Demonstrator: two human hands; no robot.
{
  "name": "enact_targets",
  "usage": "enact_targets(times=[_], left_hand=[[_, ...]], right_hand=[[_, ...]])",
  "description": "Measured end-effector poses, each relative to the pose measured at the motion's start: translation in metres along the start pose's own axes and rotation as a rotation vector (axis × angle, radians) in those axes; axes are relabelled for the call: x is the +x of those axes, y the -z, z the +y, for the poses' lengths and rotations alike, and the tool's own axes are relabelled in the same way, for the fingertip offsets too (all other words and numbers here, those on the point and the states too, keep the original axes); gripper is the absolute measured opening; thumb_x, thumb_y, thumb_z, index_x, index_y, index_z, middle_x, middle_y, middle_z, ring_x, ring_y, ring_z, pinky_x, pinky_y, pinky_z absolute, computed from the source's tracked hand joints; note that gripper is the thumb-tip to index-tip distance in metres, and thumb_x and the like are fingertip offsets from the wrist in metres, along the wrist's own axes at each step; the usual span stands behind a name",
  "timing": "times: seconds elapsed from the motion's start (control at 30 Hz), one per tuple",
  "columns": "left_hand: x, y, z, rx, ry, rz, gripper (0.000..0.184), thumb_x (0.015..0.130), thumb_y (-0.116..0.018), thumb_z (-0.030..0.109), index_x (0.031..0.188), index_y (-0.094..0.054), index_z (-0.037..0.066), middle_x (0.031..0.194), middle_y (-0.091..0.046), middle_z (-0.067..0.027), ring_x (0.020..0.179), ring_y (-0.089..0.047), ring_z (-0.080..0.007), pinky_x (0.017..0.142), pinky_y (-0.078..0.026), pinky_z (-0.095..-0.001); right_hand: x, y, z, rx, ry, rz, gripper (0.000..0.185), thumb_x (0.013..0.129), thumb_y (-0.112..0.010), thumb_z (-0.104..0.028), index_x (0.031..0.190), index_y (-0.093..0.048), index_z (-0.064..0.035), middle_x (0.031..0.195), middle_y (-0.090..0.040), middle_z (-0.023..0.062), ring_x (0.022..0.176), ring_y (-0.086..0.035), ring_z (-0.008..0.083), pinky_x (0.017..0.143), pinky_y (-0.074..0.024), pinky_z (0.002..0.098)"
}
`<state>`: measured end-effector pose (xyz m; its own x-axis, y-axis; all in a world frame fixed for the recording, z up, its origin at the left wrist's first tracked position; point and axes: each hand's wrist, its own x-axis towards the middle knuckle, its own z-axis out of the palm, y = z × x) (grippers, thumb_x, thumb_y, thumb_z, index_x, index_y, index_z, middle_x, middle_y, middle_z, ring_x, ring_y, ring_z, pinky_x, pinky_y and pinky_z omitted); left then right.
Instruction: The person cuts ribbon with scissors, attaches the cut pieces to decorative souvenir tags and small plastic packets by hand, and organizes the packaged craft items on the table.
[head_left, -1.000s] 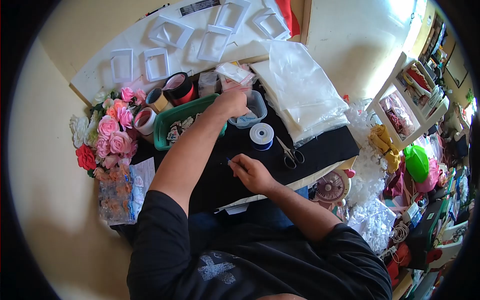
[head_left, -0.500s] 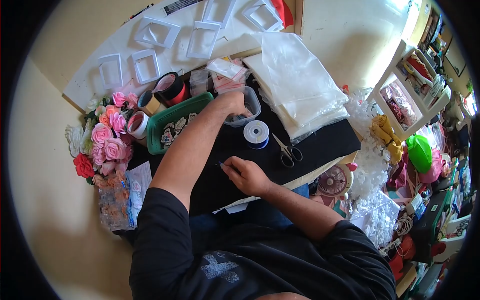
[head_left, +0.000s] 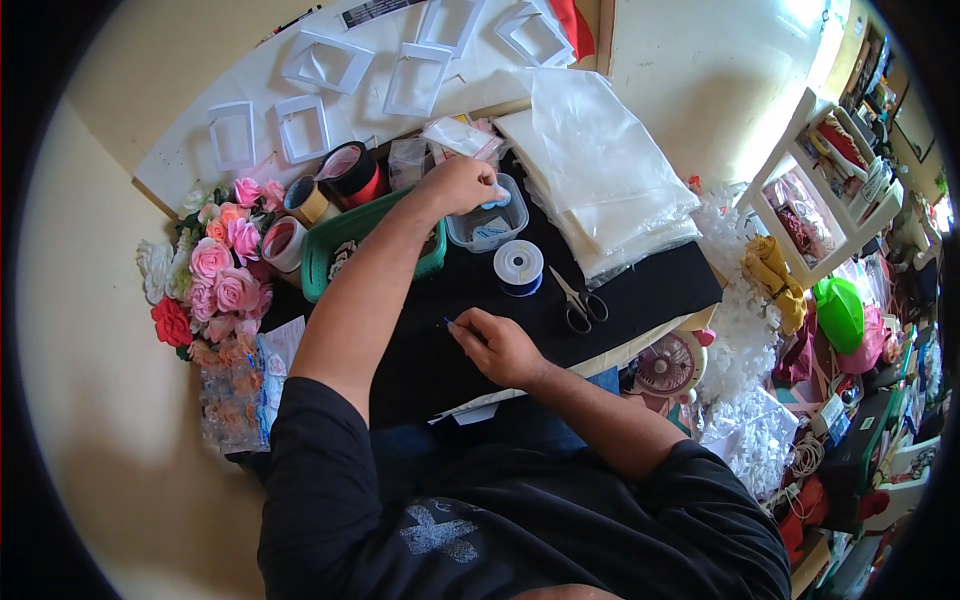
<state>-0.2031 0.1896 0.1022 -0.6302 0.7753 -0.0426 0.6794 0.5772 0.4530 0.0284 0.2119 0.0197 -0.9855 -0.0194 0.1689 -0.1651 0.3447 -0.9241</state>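
My left hand [head_left: 462,187] is above the clear plastic tub [head_left: 487,238], its fingers closed on a small light-blue piece [head_left: 495,201]. More small pale pieces lie in the tub. Over the black cloth [head_left: 400,370], my right hand [head_left: 500,350] pinches a tiny blue item [head_left: 448,321], too small to make out. A spool of blue ribbon [head_left: 518,264] stands beyond the right hand, with scissors [head_left: 580,302] beside it. My left forearm crosses the green basket [head_left: 317,262] and hides part of its contents.
Artificial roses [head_left: 225,260] and tape rolls [head_left: 285,243] are at the left. White frames [head_left: 418,80] lie along the back. A stack of plastic bags [head_left: 605,170] sits at the back right; a small fan [head_left: 668,362] is beyond the table's right edge.
My left hand has come up out of the clear tub, and the light-blue piece now shows in its fingers. My right hand keeps its pinch, nearly in place. The view has shifted slightly.
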Motion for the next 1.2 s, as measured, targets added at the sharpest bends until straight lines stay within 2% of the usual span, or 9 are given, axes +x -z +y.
enact_targets(times=[0.1,0.2,0.3,0.4,0.5,0.53,0.9,1.1,1.2], left_hand=[[-0.028,0.010,-0.003,-0.227,-0.128,0.237,0.031,0.085,-0.070,0.034,0.090,-0.068,0.003,0.071,-0.064,-0.0043,0.064,-0.058,-0.0143,0.061,-0.047,-0.0329],[-0.092,0.030,0.018,-0.539,0.029,0.192,0.027,0.087,-0.069,0.029,0.094,-0.069,0.003,0.064,-0.060,-0.0013,0.056,-0.055,-0.0079,0.049,-0.043,-0.0251],[-0.146,0.011,0.008,-0.920,0.065,0.244,0.027,0.089,-0.068,0.025,0.097,-0.066,0.000,0.069,-0.058,-0.0003,0.057,-0.054,-0.0040,0.043,-0.041,-0.0182],[-0.196,-0.025,-0.006,-1.179,0.150,0.294,0.023,0.089,-0.067,0.022,0.100,-0.064,0.001,0.080,-0.062,-0.0021,0.062,-0.058,-0.0068,0.048,-0.048,-0.0197],[-0.223,-0.076,-0.013,-1.332,0.271,0.303,0.023,0.090,-0.067,0.021,0.102,-0.063,0.002,0.085,-0.063,-0.0031,0.068,-0.061,-0.0088,0.052,-0.050,-0.0205],[-0.228,-0.088,-0.016,-1.348,0.298,0.255,0.022,0.090,-0.067,0.020,0.102,-0.063,0.002,0.085,-0.063,-0.0031,0.070,-0.062,-0.0092,0.056,-0.052,-0.0212],[-0.233,-0.106,-0.014,-1.091,0.275,0.301,0.024,0.095,-0.061,0.026,0.097,-0.062,0.002,0.078,-0.061,0.0004,0.064,-0.056,-0.0055,0.053,-0.049,-0.0212],[-0.233,-0.107,-0.012,-1.047,0.289,0.295,0.024,0.096,-0.061,0.027,0.096,-0.062,0.003,0.076,-0.060,0.0009,0.063,-0.056,-0.0050,0.053,-0.048,-0.0209],[-0.232,-0.111,-0.013,-1.041,0.282,0.292,0.025,0.096,-0.061,0.027,0.096,-0.063,0.003,0.077,-0.061,0.0004,0.062,-0.056,-0.0053,0.052,-0.049,-0.0211]], right_hand=[[0.001,0.001,0.001,0.036,-0.035,-0.030,0.016,0.095,-0.056,-0.018,0.097,-0.056,-0.0015,0.076,-0.062,0.0164,0.074,-0.064,0.0310,0.066,-0.0497,0.0397],[0.001,-0.006,0.010,0.008,-0.027,-0.026,0.019,0.096,-0.055,-0.015,0.107,-0.057,-0.0005,0.077,-0.064,0.0138,0.072,-0.064,0.0262,0.066,-0.0501,0.0354],[0.005,-0.015,0.021,0.190,0.040,0.168,0.043,0.097,-0.051,-0.009,0.138,-0.040,-0.0007,0.079,-0.064,0.0091,0.071,-0.062,0.0164,0.069,-0.0498,0.0287],[0.001,-0.013,0.008,0.240,-0.032,0.170,0.049,0.097,-0.050,-0.006,0.144,-0.035,-0.0060,0.084,-0.066,0.0096,0.076,-0.062,0.0158,0.073,-0.0493,0.0268],[0.005,-0.020,0.039,0.004,0.205,0.181,0.031,0.095,-0.052,-0.004,0.125,-0.057,-0.0048,0.091,-0.067,0.0120,0.083,-0.063,0.0209,0.075,-0.0495,0.0301],[0.004,-0.019,0.020,0.037,0.102,0.201,0.023,0.094,-0.053,-0.005,0.116,-0.063,-0.0021,0.092,-0.066,0.0137,0.087,-0.064,0.0235,0.077,-0.0494,0.0325],[0.000,-0.013,0.004,0.010,-0.006,0.094,0.019,0.095,-0.058,-0.014,0.105,-0.063,0.0010,0.091,-0.065,0.0128,0.081,-0.062,0.0189,0.073,-0.0479,0.0303],[0.001,-0.016,0.013,-0.035,0.026,0.116,0.016,0.094,-0.058,-0.015,0.100,-0.059,0.0002,0.085,-0.062,0.0139,0.078,-0.062,0.0241,0.070,-0.0473,0.0335],[0.001,-0.016,0.014,-0.115,0.058,0.139,0.016,0.097,-0.056,-0.015,0.098,-0.057,0.0005,0.079,-0.060,0.0068,0.074,-0.055,0.0141,0.069,-0.0450,0.0280]])
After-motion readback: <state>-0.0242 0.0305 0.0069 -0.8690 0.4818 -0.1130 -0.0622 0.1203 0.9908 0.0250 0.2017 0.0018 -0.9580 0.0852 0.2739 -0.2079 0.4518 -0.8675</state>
